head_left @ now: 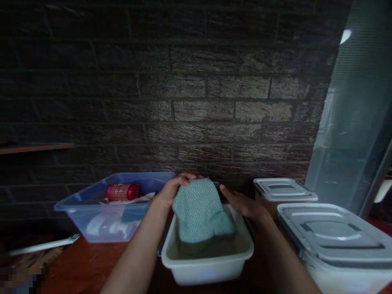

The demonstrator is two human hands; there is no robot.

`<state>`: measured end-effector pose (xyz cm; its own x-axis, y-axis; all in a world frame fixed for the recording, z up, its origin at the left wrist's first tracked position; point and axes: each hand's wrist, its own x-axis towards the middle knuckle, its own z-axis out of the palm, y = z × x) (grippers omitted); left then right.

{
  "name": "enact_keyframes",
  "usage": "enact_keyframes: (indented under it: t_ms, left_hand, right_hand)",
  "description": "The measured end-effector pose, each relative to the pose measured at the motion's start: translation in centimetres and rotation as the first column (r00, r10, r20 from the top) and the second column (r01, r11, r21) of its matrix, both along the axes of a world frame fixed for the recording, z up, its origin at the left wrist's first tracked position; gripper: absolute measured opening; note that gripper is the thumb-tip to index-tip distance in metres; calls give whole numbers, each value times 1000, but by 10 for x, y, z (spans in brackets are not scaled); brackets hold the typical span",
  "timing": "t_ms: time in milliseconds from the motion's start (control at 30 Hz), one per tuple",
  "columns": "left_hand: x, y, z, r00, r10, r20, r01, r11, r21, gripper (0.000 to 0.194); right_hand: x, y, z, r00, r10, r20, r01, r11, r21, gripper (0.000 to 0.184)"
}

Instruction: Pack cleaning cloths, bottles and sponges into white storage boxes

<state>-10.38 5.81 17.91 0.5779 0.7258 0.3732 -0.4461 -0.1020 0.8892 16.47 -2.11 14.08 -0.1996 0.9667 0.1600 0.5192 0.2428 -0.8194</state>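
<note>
A light green textured cloth (200, 208) hangs over a white plastic basin (208, 267), its lower part in the murky water (235, 245). My left hand (179, 185) is closed on the cloth's upper left edge, with the thumb over the front of it. To the right of the cloth, over the basin's far right rim, is my right hand (241, 202). Its thumb is stretched out toward the cloth and looks apart from it; the other fingers are mostly hidden.
On the left, a translucent blue bin (101, 222) holds a red cylindrical container (122, 192) and white items. Two boxes with grey-white lids, a smaller one (284, 189) and a larger one (333, 232), stand on the right. A dark brick wall (202, 110) rises behind the brown table (82, 265).
</note>
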Motion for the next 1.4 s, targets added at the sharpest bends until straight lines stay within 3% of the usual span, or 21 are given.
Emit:
enact_keyframes:
  t_ms: [100,200,300,400,467,567,667,733,867,1000,1233,1400]
  left_hand:
    - [-15,-1,5,1000,-24,-20,24,1000,2,27]
    - [-25,-8,13,994,-85,-62,87,996,24,13]
    - [-26,-14,17,979,-171,-114,176,984,38,9]
    - [-21,-20,18,965,-227,-130,235,971,44,16]
    - [-18,-23,17,964,-226,-138,233,972,38,17]
    - [-21,-25,18,983,-135,-126,137,991,9,12]
    - [-29,-20,19,997,43,-59,-44,999,-18,15]
    - [-35,-15,21,977,212,3,-212,976,-43,20]
    - [-43,-6,27,882,466,67,-462,884,-69,27]
    - [-38,-7,33,868,495,39,-496,868,-3,26]
    - [-24,-21,37,857,514,34,-515,853,84,31]
    - [-18,-26,34,833,551,44,-547,811,207,24]
  right_hand:
    - [-8,10,8,999,35,-21,-34,999,41,81]
    - [-12,17,22,983,14,-183,5,994,105,71]
    - [-18,20,37,914,262,-309,-227,963,143,60]
    - [-23,23,47,806,539,-244,-527,841,119,68]
    - [-22,27,48,746,631,-214,-635,771,59,62]
    - [-12,38,43,724,635,-270,-660,751,-1,39]
    - [1,47,38,758,540,-364,-561,826,58,30]
    - [6,51,37,749,457,-480,-454,881,131,28]
    - [5,56,41,628,344,-698,-254,938,234,27]
    - [1,57,48,504,302,-809,-68,948,312,26]
    - [2,59,55,359,264,-895,183,920,346,23]
    - [0,58,55,331,249,-910,284,893,348,27]
